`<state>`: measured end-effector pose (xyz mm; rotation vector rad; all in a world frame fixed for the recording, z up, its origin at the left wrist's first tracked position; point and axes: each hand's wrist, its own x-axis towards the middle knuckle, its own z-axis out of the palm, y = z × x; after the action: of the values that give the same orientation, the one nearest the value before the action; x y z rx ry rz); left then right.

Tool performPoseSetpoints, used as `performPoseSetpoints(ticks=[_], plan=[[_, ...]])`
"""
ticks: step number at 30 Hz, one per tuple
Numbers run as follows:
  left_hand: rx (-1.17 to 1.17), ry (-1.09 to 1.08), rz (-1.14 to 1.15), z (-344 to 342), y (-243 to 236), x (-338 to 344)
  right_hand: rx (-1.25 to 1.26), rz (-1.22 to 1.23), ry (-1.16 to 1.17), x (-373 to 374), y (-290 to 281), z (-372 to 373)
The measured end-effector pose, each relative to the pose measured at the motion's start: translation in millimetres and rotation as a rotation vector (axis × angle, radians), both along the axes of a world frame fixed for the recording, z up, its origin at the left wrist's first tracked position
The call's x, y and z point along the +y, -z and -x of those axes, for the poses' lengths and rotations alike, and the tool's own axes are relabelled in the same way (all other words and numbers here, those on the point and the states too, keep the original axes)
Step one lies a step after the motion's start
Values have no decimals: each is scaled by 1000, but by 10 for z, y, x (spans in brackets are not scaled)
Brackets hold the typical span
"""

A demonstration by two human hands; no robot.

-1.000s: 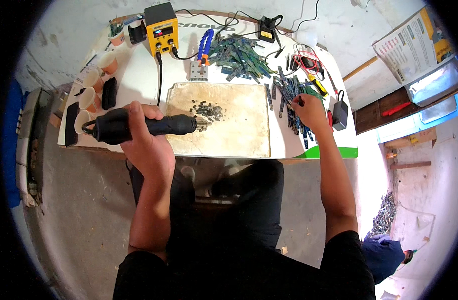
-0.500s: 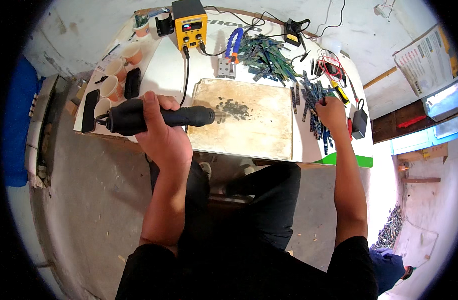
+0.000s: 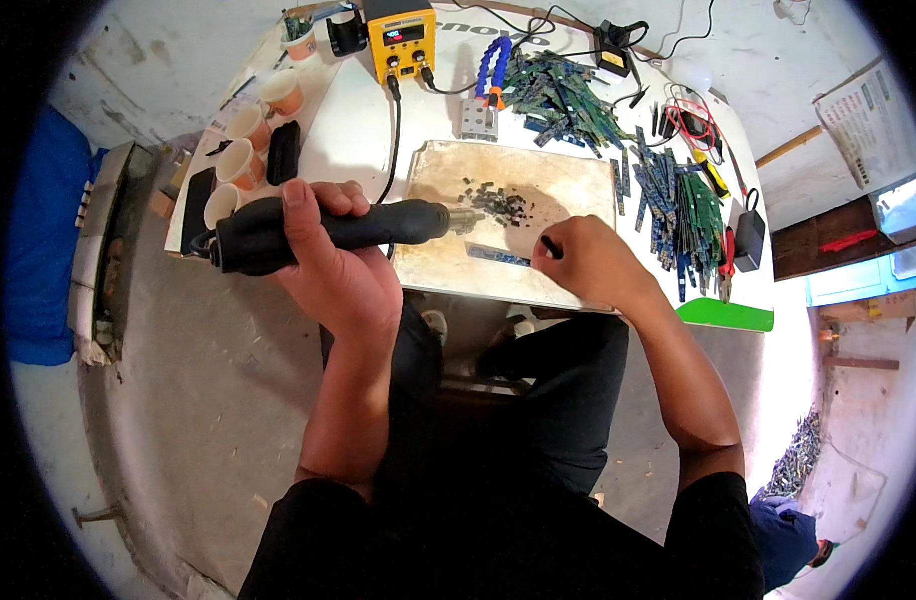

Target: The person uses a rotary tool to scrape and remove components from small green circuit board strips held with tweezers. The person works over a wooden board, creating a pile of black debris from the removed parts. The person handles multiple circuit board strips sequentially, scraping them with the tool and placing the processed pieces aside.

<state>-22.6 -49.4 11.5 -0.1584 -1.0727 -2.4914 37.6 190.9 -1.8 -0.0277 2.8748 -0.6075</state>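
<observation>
At 9 o'clock on the white worktop (image 3: 348, 140): four paper cups (image 3: 240, 160) in a row, a dark flat case (image 3: 283, 152) beside them. Left hand (image 3: 328, 255) w/ fingers wrapped tight round the black hot-air handpiece (image 3: 323, 228), held level, metal nozzle pointing toward 3 o'clock at a small heap of dark chips (image 3: 496, 202). Its cable (image 3: 394, 130) runs up toward 12 to the yellow rework station (image 3: 403, 40).

Centre: scorched beige work board (image 3: 518, 225); a narrow blue-green circuit strip (image 3: 500, 256) lies on it just under the nozzle line. Right hand (image 3: 588, 265) rests at the board's lower right, fingers pinched shut on a thin dark tool tip (image 3: 550, 243), prob. tweezers, can't tell for sure, just beside the strip.

At 1–3 o'clock: piles of green circuit strips (image 3: 678, 200), blue flexible-arm holder (image 3: 490, 65), red-handled pliers (image 3: 726, 262), black adapter (image 3: 749, 238).

Risks, as I judge: nozzle sits close to the right fingertips, so a drift toward 3 could burn them. Air blast may scatter the loose chips off the board. Cable lies near the cups; a tug could tip one.
</observation>
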Motion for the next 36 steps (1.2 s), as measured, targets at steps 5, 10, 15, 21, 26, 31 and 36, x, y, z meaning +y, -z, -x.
performPoseSetpoints(ticks=[5, 10, 15, 21, 26, 31, 36], plan=[[4, 6, 14, -3, 7, -33, 184, -4, 13, -1, -78, -141], [-9, 7, 50, -68, -36, 44, 179, -95, -51, -193, 49, -363], [20, 65, 66, -83, -17, 74, 215, -114, -95, -207, 137, -399], [6, 89, 73, -95, 33, 49, 229, 258, 221, -74, -408, -511], [-25, 72, 108, -107, 17, 67, 397, 1003, 539, 358, -69, -637], [-51, 58, 153, -108, -4, 102, 615, 1574, 609, 693, 670, -631], [-76, 55, 137, -131, -16, 157, 739, 1581, 601, 762, 1037, -594]])
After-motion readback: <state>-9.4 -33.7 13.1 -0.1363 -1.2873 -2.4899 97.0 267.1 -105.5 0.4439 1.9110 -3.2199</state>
